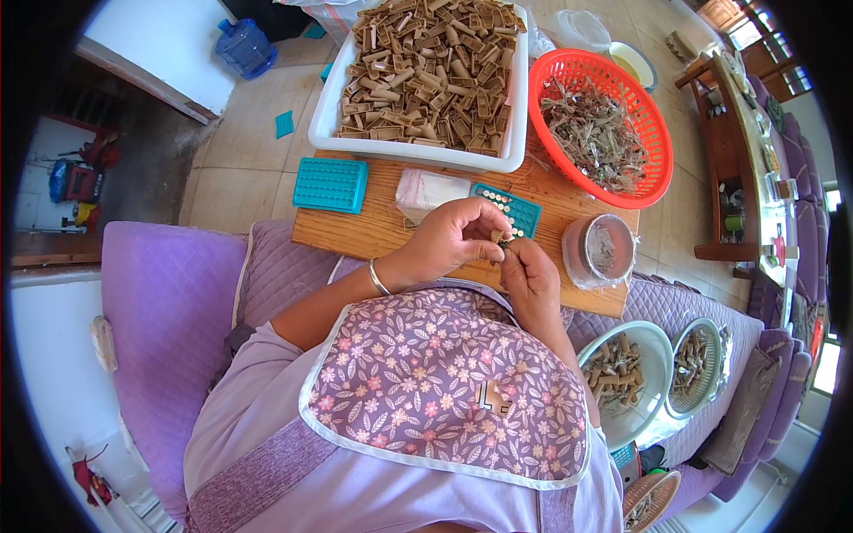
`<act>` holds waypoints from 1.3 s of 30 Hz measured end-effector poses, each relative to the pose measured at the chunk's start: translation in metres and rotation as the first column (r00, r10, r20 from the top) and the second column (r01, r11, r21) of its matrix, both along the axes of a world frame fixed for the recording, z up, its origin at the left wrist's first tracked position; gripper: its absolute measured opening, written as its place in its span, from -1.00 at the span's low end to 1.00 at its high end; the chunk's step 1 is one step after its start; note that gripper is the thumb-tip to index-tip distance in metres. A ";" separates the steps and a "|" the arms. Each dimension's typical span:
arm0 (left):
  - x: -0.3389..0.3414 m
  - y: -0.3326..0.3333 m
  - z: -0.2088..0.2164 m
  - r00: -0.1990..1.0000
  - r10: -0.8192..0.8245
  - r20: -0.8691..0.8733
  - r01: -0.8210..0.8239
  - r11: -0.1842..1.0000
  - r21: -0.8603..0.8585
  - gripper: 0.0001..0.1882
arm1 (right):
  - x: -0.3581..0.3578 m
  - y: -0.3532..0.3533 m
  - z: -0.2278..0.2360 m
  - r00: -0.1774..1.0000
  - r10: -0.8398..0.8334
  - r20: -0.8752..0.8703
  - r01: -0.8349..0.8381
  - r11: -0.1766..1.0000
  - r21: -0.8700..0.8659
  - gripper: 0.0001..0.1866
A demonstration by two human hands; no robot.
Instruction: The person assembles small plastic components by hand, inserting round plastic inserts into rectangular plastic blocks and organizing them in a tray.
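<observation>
Inspection at the work board. My left hand (453, 238) and right hand (530, 277) meet just above the near edge of the wooden board (373, 233), fingers pinched narrow around one small tan tube piece (498, 236). The left holds it from above, and the right fingertips close on it from below, likely so it stays steady at chest level where I can see it. I cannot tell what the dark bit between the fingers is.

Directly behind my hands lies a teal holder tray (514, 210), partly filled with pale round ends; it sits close, apparently so that a reach from the hands stays short. A second teal tray (330, 185) rests face down or unfilled at the board's left end, apart from the work. A small clear plastic bag (426, 190) lies between the two trays.

The white bin (515, 133) heaped with tan tubes occupies the far side of the board. The red basket (613, 71) of dry stalk scraps stands to its right. A lidded round container (601, 250) sits at the board's right corner, beside my right hand.

Two bowls (653, 355) of similar pieces rest on the purple couch (169, 302) at my right.
</observation>
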State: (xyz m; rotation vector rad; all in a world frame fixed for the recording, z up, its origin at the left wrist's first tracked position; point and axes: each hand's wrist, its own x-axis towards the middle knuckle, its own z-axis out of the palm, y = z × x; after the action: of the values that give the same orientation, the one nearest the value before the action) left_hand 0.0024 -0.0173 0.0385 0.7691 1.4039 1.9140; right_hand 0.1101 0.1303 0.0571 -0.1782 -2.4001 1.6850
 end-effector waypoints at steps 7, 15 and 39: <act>0.005 -0.008 0.004 0.997 -0.051 -0.062 0.044 0.993 -0.108 -0.75 | 0.008 -0.004 0.016 0.996 0.049 -0.068 -0.020 0.929 0.368 -0.94; 0.023 -0.015 0.011 0.986 -0.165 0.026 0.165 0.986 0.014 -0.71 | 0.036 -0.019 0.018 0.973 -0.083 -0.216 0.142 0.951 0.273 -0.85; 0.088 -0.034 -0.021 0.900 0.069 0.430 -0.097 0.994 0.044 -0.74 | 0.084 -0.052 -0.031 0.937 -0.182 -0.297 0.274 0.911 0.307 -0.79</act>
State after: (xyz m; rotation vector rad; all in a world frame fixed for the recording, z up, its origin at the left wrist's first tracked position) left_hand 0.0902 -0.0517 0.0176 0.2873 1.1177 2.0457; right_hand 0.1939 0.0784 0.0257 -0.1633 -2.3189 1.0887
